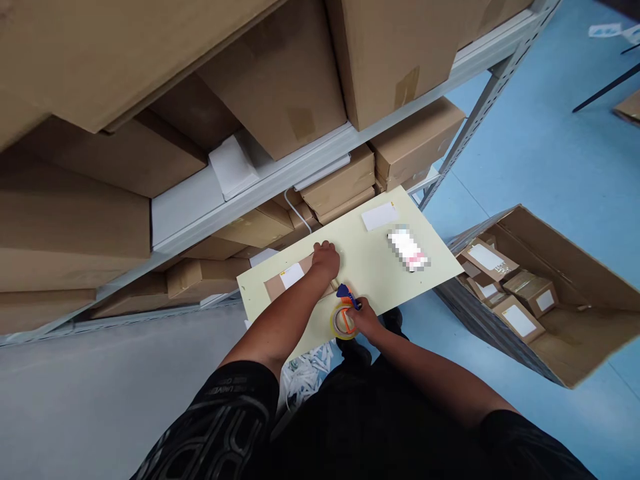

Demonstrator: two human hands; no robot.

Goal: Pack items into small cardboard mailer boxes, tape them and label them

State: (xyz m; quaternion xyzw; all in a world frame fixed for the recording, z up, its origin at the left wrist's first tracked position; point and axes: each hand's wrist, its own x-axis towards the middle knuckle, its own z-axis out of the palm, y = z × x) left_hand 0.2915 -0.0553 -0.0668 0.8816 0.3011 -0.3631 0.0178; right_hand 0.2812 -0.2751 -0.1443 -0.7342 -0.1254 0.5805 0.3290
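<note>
On a pale yellow board lies a small flat brown cardboard box with a white label on top. My left hand grips the right end of this box, its fingers curled over the edge. Closed round the handle of a tape dispenser is my right hand. The dispenser is orange and blue and carries a roll of clear yellowish tape. It is held close to the near edge of the board, just right of the box. My left forearm hides part of the box.
A white label sheet and a blurred-out phone-like item lie on the board's right side. A large open carton on the floor holds several labelled small boxes. A metal shelf with cardboard boxes stands ahead. Paper scraps lie below.
</note>
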